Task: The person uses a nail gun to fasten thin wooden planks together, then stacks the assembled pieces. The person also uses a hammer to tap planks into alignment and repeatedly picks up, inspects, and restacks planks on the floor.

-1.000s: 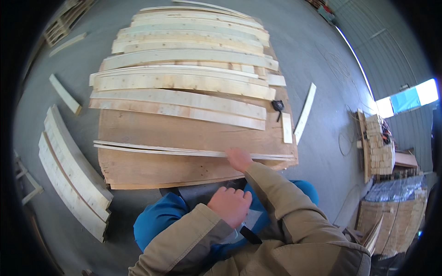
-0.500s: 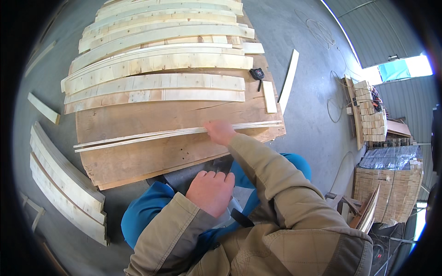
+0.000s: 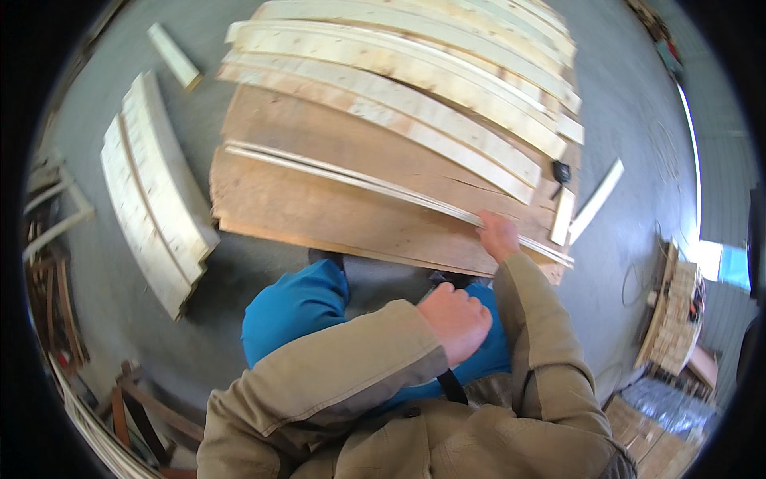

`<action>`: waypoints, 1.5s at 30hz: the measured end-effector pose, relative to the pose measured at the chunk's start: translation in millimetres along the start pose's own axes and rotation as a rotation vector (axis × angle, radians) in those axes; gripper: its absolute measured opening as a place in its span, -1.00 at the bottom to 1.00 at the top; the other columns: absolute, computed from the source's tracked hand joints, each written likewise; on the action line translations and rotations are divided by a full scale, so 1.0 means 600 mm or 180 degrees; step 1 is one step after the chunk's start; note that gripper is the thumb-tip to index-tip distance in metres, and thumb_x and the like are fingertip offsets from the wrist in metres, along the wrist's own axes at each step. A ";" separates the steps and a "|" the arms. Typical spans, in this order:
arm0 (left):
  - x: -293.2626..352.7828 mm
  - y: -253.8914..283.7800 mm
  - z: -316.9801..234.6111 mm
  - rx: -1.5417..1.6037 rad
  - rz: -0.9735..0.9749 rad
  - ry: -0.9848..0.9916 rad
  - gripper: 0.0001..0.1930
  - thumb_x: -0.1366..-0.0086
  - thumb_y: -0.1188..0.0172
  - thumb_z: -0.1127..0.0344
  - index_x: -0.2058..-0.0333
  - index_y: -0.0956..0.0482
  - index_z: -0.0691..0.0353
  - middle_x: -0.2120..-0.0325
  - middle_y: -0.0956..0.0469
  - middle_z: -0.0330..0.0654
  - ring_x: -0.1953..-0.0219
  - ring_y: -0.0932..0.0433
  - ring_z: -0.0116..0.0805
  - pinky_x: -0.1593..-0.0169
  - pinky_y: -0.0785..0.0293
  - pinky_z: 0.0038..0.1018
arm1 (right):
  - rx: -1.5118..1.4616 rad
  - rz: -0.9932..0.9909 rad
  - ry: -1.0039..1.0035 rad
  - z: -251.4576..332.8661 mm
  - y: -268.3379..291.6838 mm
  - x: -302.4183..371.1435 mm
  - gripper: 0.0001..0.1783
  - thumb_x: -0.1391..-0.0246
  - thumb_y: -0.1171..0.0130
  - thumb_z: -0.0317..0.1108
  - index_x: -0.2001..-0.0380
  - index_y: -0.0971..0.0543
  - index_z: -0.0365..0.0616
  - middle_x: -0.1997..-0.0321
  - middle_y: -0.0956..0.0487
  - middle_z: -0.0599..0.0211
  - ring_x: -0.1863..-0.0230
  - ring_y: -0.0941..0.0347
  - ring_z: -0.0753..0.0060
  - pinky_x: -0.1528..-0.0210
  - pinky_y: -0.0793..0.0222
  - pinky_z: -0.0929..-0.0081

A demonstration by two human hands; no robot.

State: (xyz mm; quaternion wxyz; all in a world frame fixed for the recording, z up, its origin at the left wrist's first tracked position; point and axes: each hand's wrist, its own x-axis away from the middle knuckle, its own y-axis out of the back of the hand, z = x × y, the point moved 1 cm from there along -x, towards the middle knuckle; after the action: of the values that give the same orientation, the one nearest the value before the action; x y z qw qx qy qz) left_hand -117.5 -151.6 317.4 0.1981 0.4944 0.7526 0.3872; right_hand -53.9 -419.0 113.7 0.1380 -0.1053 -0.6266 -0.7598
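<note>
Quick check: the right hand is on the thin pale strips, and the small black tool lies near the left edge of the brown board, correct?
Not quite: the head view shows the small black tool near the right edge of the brown board. The right hand is on the thin pale strips.

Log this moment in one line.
right hand: gripping thin strips | left hand: curled, apart from strips | strips: over brown board | black tape measure: near board's right edge
</note>
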 end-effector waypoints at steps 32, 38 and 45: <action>0.012 0.009 -0.013 0.0135 0.0059 0.0174 -0.82 -0.21 -0.17 0.28 0.29 -0.60 0.26 0.38 -0.62 -0.17 0.24 -0.59 -0.23 0.18 -0.40 -0.28 | 0.0206 0.0290 -0.0158 0.010 0.027 -0.022 -0.56 -0.03 -0.39 -0.31 -0.01 -0.58 -0.05 0.01 -0.67 0.05 -0.07 -0.58 -0.10 -0.09 -0.50 0.03; 0.011 0.002 -0.016 0.0110 -0.0029 0.0160 -0.83 -0.20 -0.18 0.29 0.30 -0.60 0.25 0.38 -0.62 -0.18 0.26 -0.59 -0.24 0.18 -0.40 -0.29 | 0.0023 0.0302 -0.0100 0.025 0.039 -0.029 -0.53 0.00 -0.42 -0.29 -0.02 -0.58 -0.05 -0.02 -0.66 0.06 -0.07 -0.58 -0.10 -0.11 -0.50 0.05; 0.005 -0.007 -0.016 0.0134 -0.0121 0.0179 -0.83 -0.22 -0.16 0.28 0.31 -0.60 0.23 0.40 -0.61 -0.20 0.28 -0.58 -0.26 0.22 -0.38 -0.28 | -0.0105 0.0205 0.0180 0.057 0.039 -0.047 -0.50 0.02 -0.43 -0.29 -0.04 -0.56 -0.04 0.00 -0.65 0.05 -0.07 -0.56 -0.10 -0.10 -0.49 0.05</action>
State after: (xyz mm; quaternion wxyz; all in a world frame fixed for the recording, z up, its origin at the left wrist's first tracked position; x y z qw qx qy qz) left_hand -127.9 -153.3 320.6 0.1737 0.4730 0.7751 0.3812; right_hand -19.9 -387.1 132.5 0.1783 -0.1060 -0.6061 -0.7679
